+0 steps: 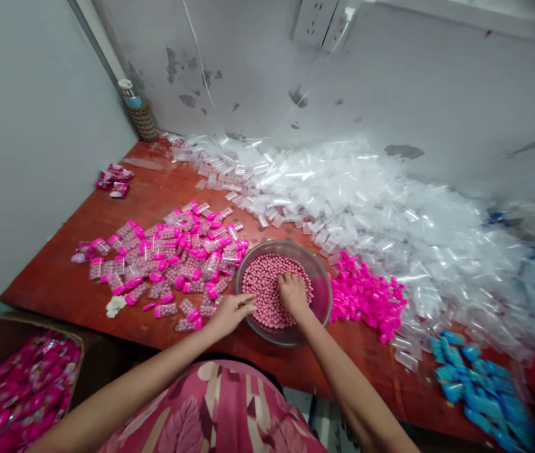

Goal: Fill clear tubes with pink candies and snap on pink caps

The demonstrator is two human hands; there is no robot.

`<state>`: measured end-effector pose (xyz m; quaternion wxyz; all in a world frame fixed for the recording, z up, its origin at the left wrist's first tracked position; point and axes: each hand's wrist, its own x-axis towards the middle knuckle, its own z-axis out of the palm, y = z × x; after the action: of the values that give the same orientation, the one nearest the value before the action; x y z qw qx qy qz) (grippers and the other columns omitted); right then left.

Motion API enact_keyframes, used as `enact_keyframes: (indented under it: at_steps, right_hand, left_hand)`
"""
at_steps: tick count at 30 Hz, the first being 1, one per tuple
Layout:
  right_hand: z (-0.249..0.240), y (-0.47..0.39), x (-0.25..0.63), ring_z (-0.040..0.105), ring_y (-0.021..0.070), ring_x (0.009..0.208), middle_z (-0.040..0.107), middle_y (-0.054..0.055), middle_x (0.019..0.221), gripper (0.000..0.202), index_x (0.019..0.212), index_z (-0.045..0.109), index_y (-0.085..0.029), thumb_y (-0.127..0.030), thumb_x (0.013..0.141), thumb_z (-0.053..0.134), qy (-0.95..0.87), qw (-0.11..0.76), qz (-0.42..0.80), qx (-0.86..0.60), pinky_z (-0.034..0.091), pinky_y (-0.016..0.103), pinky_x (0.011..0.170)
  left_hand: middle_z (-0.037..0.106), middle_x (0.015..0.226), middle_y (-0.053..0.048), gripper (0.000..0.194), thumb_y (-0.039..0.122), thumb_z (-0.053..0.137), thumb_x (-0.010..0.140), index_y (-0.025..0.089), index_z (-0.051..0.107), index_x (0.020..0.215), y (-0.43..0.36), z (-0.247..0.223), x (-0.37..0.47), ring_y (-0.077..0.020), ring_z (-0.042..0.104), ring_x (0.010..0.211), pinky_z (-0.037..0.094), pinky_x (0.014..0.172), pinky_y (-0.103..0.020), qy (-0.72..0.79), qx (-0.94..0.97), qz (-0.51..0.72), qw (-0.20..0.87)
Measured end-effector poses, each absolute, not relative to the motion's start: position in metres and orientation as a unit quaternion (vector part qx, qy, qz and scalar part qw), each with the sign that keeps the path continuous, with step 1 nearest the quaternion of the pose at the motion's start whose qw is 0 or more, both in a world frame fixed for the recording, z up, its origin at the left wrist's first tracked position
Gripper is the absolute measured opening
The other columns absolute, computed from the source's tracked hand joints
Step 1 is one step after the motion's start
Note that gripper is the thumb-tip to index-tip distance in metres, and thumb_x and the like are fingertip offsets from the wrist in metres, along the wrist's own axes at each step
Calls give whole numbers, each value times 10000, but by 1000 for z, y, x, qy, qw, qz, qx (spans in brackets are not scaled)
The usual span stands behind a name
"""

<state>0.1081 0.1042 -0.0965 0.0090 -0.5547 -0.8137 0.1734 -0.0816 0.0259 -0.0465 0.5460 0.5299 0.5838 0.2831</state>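
A metal bowl [324,296] full of small pink balls [262,283] stands near the table's front edge. My right hand [293,294] reaches into it with curled fingers. Its fingertips are sunk among the balls, so what they grip is hidden. Over the bowl's left rim is my left hand [232,313], fingers stretched out and thumb apart, holding nothing. Left of the bowl lies a spread of clear little bottles [173,251] filled with pink balls and closed with bright pink caps. Loose pink caps [366,296] are heaped against the bowl's right side.
Clear plastic containers [333,189] form a large pile along the wall. Blue pieces [484,384] lie at the right front. A carton [76,358] of pink packets stands at lower left. More packets [115,179] and a flask [137,110] are at the table's far left.
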Motion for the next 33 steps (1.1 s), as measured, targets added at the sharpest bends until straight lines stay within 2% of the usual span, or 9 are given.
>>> enact_keyframes:
  at_steps: [5, 9, 11, 14, 17, 21, 27, 31, 33]
  right_hand:
    - [-120, 99, 82, 463, 238, 964, 569, 146, 958, 226, 910, 565, -137, -92, 776, 390, -839, 23, 245, -485, 322, 387, 841]
    - [-128, 90, 68, 491, 181, 948, 560, 83, 1021, 340, 1040, 508, -163, -99, 707, 483, -833, 66, 313, -452, 363, 310, 836]
    - [-124, 86, 72, 503, 162, 941, 541, 73, 1061, 395, 1116, 441, -161, -145, 723, 486, -816, 96, 332, -463, 391, 294, 818]
    - [-107, 78, 83, 516, 153, 941, 532, 69, 1078, 393, 1135, 403, -168, -222, 755, 485, -755, 185, 399, -486, 422, 289, 795]
    - [-80, 69, 94, 521, 166, 963, 537, 48, 1091, 415, 1094, 445, -211, -253, 704, 580, -611, 319, 564, -455, 437, 300, 796]
    - [-48, 61, 107, 510, 178, 1011, 551, 30, 1098, 446, 1068, 499, -242, -228, 649, 650, -481, 374, 683, -402, 429, 326, 843]
    - [-24, 55, 130, 546, 167, 946, 583, 19, 1056, 391, 1017, 557, -239, -210, 642, 661, -470, 397, 653, -441, 446, 310, 818]
    - [-31, 54, 137, 552, 173, 935, 586, 24, 1052, 387, 1052, 532, -236, -249, 677, 628, -506, 404, 607, -460, 458, 308, 787]
    - [-42, 57, 139, 549, 176, 941, 579, 49, 1066, 376, 1099, 502, -210, -268, 732, 559, -573, 356, 533, -511, 456, 309, 779]
  left_hand:
    - [671, 868, -74, 361, 331, 480, 746, 116, 604, 1009, 10, -44, -105, -183, 606, 717, 468, 664, -289, 629, 465, 327, 530]
    - [668, 901, -59, 318, 308, 487, 749, 141, 613, 988, 5, -43, -108, -182, 604, 784, 464, 719, -287, 631, 472, 347, 508]
    - [650, 973, -73, 336, 296, 495, 747, 145, 592, 1030, 6, -44, -105, -194, 594, 852, 456, 761, -301, 631, 477, 356, 498]
    - [586, 1103, -106, 422, 274, 518, 733, 147, 519, 1136, 16, -48, -96, -205, 573, 921, 432, 822, -331, 621, 496, 366, 484]
    - [543, 1164, -108, 490, 257, 543, 713, 163, 469, 1188, 32, -50, -80, -210, 553, 968, 411, 857, -343, 584, 513, 375, 505]
    - [641, 969, -74, 407, 243, 548, 706, 141, 541, 1099, 49, -44, -56, -192, 578, 897, 440, 800, -309, 488, 479, 388, 618]
    - [643, 740, -46, 331, 287, 606, 657, 88, 622, 920, 57, -28, -37, -135, 587, 622, 470, 609, -250, 445, 401, 371, 710]
    - [657, 756, -50, 288, 273, 580, 686, 102, 644, 909, 57, -28, -34, -149, 595, 665, 469, 630, -251, 450, 478, 361, 662]
    - [665, 863, -60, 314, 253, 582, 683, 132, 631, 968, 56, -35, -38, -178, 600, 781, 469, 694, -270, 467, 508, 358, 629]
